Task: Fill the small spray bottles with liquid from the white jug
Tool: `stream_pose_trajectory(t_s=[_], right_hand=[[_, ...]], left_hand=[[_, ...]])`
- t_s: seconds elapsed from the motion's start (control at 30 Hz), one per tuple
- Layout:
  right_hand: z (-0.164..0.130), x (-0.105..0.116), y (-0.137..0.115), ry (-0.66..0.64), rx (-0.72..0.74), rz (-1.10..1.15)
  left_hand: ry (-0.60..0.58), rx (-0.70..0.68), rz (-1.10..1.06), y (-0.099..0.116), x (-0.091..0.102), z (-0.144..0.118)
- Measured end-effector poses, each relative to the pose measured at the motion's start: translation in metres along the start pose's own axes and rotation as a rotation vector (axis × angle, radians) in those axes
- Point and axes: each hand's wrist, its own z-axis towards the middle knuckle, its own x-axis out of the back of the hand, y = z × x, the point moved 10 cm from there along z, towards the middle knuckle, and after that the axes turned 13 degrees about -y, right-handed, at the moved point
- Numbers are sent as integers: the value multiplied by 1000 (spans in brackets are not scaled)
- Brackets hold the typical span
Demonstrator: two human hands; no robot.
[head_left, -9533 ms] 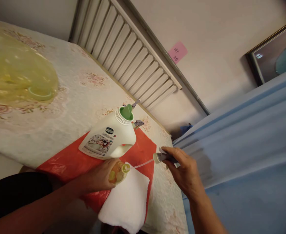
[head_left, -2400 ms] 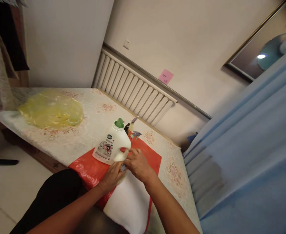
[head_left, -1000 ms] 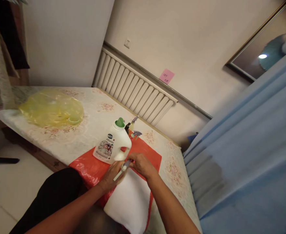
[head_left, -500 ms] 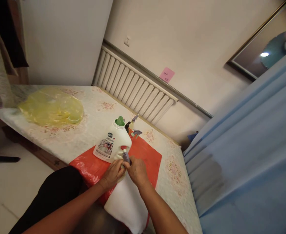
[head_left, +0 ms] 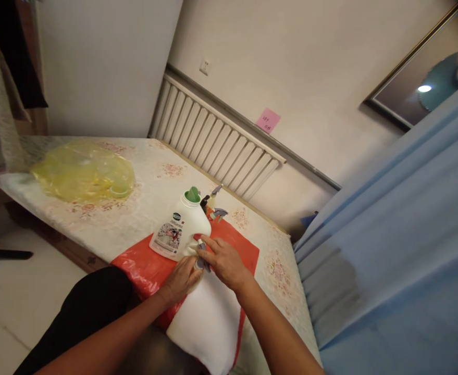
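Observation:
My left hand [head_left: 181, 280] is closed round the upper part of a spray bottle, whose body is mostly hidden by the fingers. The bottle's grey trigger head [head_left: 202, 255] sticks up above that hand. My right hand [head_left: 225, 261] reaches over the trigger head from the right, its fingers longer now and lying across it; the thumb is hidden. Just behind stands a white detergent jug [head_left: 187, 224], uncapped, with a green spout in its mouth. Below the hands lies a white cloth or pad [head_left: 207, 325] on a red plastic sheet [head_left: 238, 247].
Behind the jug are more trigger sprayers [head_left: 218, 213], partly hidden. A yellow plastic bag [head_left: 82, 169] with a pale green ring [head_left: 118, 191] lies on the left of the flowered tablecloth [head_left: 154, 179]. A radiator [head_left: 213, 125] lines the wall; a blue curtain [head_left: 388, 224] hangs at right.
My right hand has turned and its fingers have stretched out over the trigger head, which has swung round a little. My left hand stays in place on the bottle.

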Motion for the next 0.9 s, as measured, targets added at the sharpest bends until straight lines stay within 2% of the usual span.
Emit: stream_pose_trajectory(t_s=[0.1,0.17,0.27,0.47,0.53,0.67,0.77,0.9], right_hand=[[6,0,2,-33,9,-9],[11,-4,8,-103,-44,33],[14,-14,15,-198,-175,100],[9,-32,19,-182,-499,179],[7,-35,17,-168,-558,220],[1,-28,20,-130,-553,354],[-10,-19,33,-53,-530,490],[-25,-29,56,41,-514,684]], left_hand=[[-34,-16,2,0,-4,1],[-43,-21,-2,-1,-6,2],[-45,-22,-8,-3,-6,3],[-35,-31,-15,2,-3,3],[-36,-45,-17,6,-2,2],[-34,-56,-9,8,-1,2],[-30,-45,3,5,-1,2],[-31,-32,18,2,-3,2]])
